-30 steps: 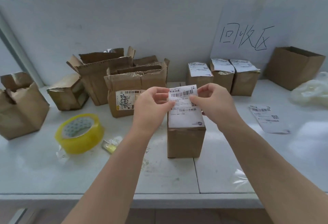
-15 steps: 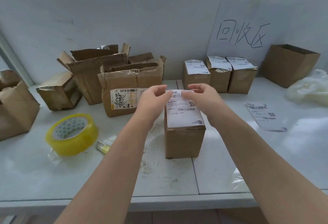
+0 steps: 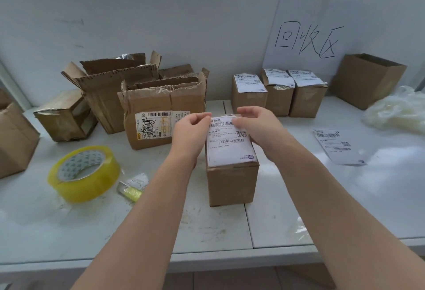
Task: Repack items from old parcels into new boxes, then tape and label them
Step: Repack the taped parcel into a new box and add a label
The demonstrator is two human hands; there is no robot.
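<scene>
A small closed cardboard box [image 3: 232,184] stands on the white table in front of me. A white shipping label [image 3: 230,149] lies flat on its top. My left hand [image 3: 190,132] pinches the label's far left corner. At the far right corner my right hand [image 3: 257,126] pinches it too. Both hands sit at the box's back edge. Three small labelled boxes [image 3: 278,93] stand in a row by the wall behind.
Roll of yellow tape [image 3: 84,172] lies left, a small packet [image 3: 133,187] beside it. Torn old parcels [image 3: 161,110] crowd the back left. A loose label [image 3: 338,146] lies right, near crumpled plastic [image 3: 397,111] and an open box [image 3: 368,79].
The label was held up tilted above the box; both hands lowered it and it now lies flat on the box top.
</scene>
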